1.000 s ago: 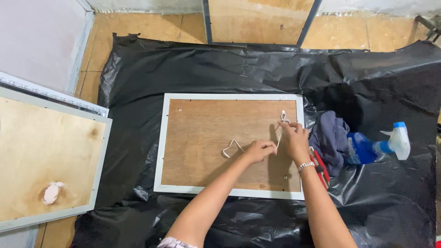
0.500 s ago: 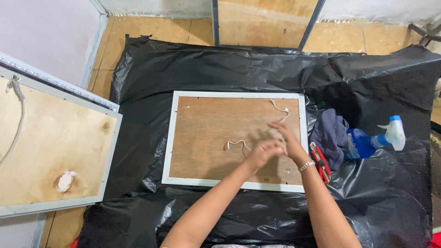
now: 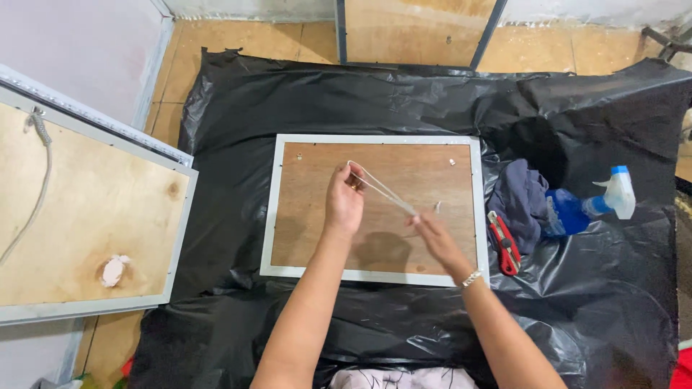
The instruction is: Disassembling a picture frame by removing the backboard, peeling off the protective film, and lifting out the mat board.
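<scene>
Black plastic sheet (image 3: 238,130) spread over tan floor tiles, filling most of the frame. At centre, white-edged frame (image 3: 375,277) lying face down, brown backing up. At left edge, second wooden-backed frame (image 3: 86,216). Right of centre: dark cloth (image 3: 520,202), blue spray bottle (image 3: 591,205), red cutter (image 3: 504,243). Above the backing, left hand (image 3: 344,198) and right hand (image 3: 431,232), fingers pinched on white string (image 3: 382,189) stretched taut between them.

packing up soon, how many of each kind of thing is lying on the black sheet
framed board: 1
white cord, held between left hand and right hand: 1
red utility knife: 1
dark cloth: 1
blue spray bottle: 1
Total: 5
</scene>
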